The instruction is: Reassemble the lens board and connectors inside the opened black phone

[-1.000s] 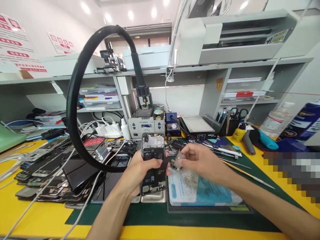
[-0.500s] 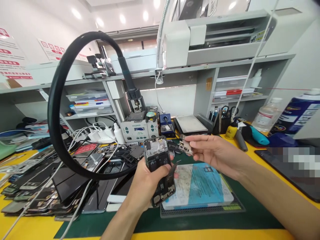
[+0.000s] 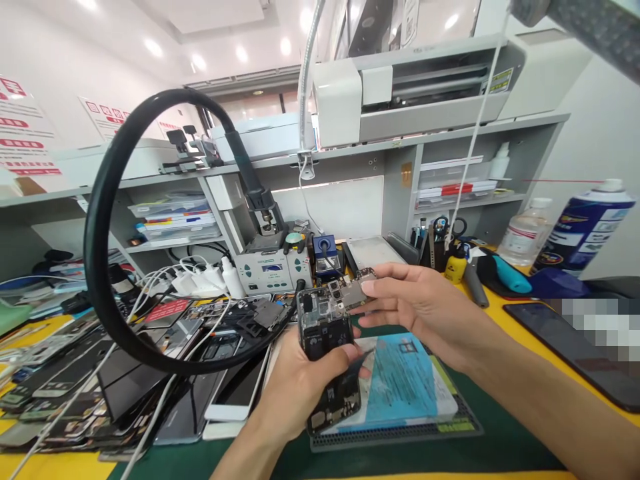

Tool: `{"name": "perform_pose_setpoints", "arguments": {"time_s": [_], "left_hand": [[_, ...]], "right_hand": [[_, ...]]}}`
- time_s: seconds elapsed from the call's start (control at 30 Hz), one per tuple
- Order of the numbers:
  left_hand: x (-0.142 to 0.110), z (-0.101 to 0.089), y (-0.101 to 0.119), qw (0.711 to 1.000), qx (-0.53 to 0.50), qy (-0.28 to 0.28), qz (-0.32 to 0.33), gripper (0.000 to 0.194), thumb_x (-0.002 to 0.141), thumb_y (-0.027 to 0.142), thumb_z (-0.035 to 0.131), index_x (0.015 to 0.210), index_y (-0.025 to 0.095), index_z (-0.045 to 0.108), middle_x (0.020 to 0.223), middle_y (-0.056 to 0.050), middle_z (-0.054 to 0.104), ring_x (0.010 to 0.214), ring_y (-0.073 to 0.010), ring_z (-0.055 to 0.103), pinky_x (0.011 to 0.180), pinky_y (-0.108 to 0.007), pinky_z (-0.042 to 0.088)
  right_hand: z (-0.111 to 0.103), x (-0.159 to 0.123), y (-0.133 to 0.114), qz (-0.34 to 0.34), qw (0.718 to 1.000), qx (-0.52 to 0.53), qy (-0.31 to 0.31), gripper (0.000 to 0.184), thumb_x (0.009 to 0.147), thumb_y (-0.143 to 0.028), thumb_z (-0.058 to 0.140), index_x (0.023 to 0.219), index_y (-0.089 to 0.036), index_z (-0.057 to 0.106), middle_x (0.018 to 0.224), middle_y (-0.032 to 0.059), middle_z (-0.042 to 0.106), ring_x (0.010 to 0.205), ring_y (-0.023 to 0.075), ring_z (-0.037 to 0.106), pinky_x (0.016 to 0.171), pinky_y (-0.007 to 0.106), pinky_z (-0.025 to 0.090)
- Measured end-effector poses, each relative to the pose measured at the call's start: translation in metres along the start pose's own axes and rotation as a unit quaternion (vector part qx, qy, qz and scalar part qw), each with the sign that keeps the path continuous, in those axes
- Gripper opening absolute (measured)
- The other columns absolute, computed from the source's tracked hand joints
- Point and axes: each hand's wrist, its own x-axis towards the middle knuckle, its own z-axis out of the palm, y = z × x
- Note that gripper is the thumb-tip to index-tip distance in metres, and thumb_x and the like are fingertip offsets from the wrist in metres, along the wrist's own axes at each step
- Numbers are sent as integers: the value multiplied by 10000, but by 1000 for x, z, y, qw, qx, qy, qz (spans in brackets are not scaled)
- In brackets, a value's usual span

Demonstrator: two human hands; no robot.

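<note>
My left hand (image 3: pixel 305 373) grips an opened smartphone (image 3: pixel 327 333) with its back off, thumb across the black battery. The phone tilts upright, its bare upper compartment facing me. Between the thumb and fingers of my right hand (image 3: pixel 405 293) is a phone circuit board (image 3: pixel 353 293) with camera modules on its left end. That end overlaps or lies close to the phone's upper right edge; I cannot tell whether they touch. Below the hands lies a blue and white box (image 3: pixel 400 383) on a dark green mat (image 3: pixel 400 457).
Stacked phones and phone parts (image 3: pixel 65 380) cover the left side. A thick black hose (image 3: pixel 93 247) loops over them. Behind stand a hot-air station (image 3: pixel 273 270) and a blue soldering unit (image 3: pixel 325 250). On the right are a spray can (image 3: pixel 583 230), a clear bottle (image 3: pixel 525 233) and a dark phone (image 3: pixel 565 353).
My right hand has brought the circuit board left to the top of the phone and turned it so the camera modules face me. The view has shifted slightly.
</note>
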Motion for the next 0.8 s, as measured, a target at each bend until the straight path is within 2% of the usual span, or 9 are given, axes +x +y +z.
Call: {"name": "perform_pose_setpoints", "arguments": {"time_s": [0.17, 0.3, 0.4, 0.5, 0.63, 0.8], "left_hand": [[-1, 2, 1, 999, -22, -34, -31, 277, 628, 300, 877, 841, 166, 759, 789, -90, 771, 594, -255, 726, 554, -322, 537], [-3, 4, 5, 996, -43, -59, -45, 256, 624, 287, 858, 830, 172, 759, 751, -76, 761, 568, -247, 714, 555, -332, 539], [-5, 6, 7, 994, -39, -77, -63, 227, 630, 307, 837, 795, 177, 752, 654, -59, 723, 561, -260, 712, 530, -326, 516], [-5, 7, 4, 994, -32, -80, -62, 213, 630, 315, 813, 799, 202, 749, 660, -52, 721, 574, -261, 713, 550, -339, 513], [-5, 9, -2, 995, -24, -71, -62, 223, 609, 337, 800, 786, 225, 722, 659, -57, 717, 585, -264, 710, 562, -350, 515], [-7, 11, -2, 995, -51, -59, -57, 286, 560, 305, 810, 820, 238, 712, 698, -45, 718, 561, -266, 702, 577, -382, 527]], "right_hand": [[-4, -2, 0, -31, 993, -112, 3, 64, 787, -370, 755, 754, -341, 708, 955, 123, 691, 855, 299, 645, 655, 419, 504], [-6, -2, 0, -32, 992, -124, -7, 77, 732, -370, 794, 750, -361, 720, 891, 102, 701, 778, 284, 636, 730, 455, 509], [-5, -4, -3, -41, 985, -169, 0, 74, 767, -432, 783, 759, -369, 746, 908, 89, 710, 824, 281, 646, 801, 444, 518], [-3, -6, -4, -56, 972, -228, 24, 115, 795, -495, 766, 792, -379, 770, 934, 85, 743, 890, 297, 666, 805, 432, 517], [0, -7, -1, -74, 973, -218, 9, 115, 803, -487, 777, 859, -387, 769, 974, 54, 781, 935, 280, 714, 844, 392, 536], [2, -2, 6, -90, 975, -196, 59, 164, 736, -447, 838, 858, -360, 774, 935, 31, 791, 899, 280, 732, 806, 372, 559]]}}
